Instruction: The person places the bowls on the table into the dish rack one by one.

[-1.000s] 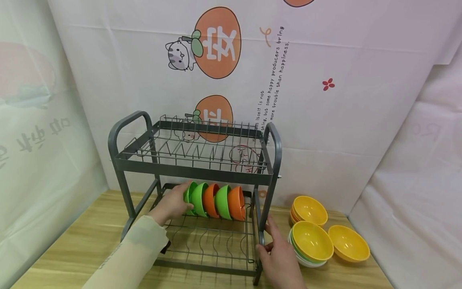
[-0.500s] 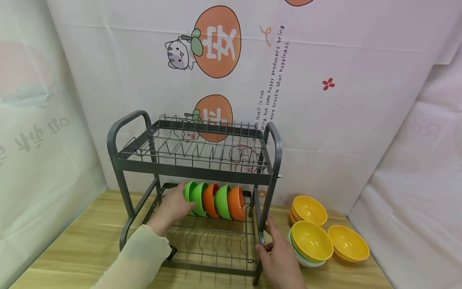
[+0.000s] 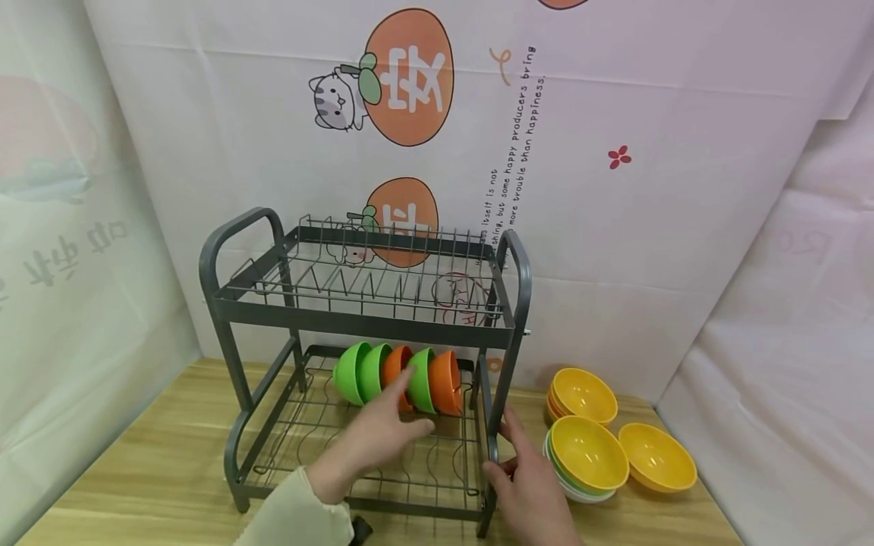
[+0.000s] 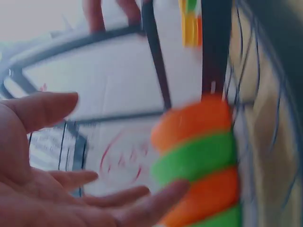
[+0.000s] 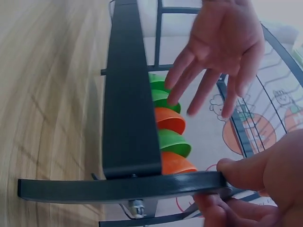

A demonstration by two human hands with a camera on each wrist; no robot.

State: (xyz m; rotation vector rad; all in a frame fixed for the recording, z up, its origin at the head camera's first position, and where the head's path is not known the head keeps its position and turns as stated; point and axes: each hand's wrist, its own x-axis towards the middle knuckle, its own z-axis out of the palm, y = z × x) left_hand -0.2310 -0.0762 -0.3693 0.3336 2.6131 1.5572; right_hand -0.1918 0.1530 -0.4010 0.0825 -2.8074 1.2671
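Within the lower tier of a two-tier dark grey dish rack [image 3: 382, 326], several green and orange bowls [image 3: 350, 375] stand on edge in a row at the back. My left hand [image 3: 378, 436] is in front of the row, holding nothing, its fingers spread in the right wrist view. In the head view it partly covers the middle orange bowl [image 3: 394, 364]; whether a finger touches a bowl I cannot tell. My right hand [image 3: 532, 481] grips the rack's front right leg, thumb and fingers on either side of the bar [image 5: 118, 191] in the right wrist view.
Right of the rack on the wooden table [image 3: 130, 440] are a yellow bowl [image 3: 658, 459], a stack [image 3: 589, 455] with yellow, green and white bowls, and a yellow-topped stack [image 3: 584, 396] behind. The rack's upper tier [image 3: 369, 284] has wire dividers. A printed cloth [image 3: 683, 227] hangs behind.
My left hand has left the leftmost green bowl and moved right along the row, its fingers opening out. The leftmost bowl is now fully visible. My right hand keeps its hold.
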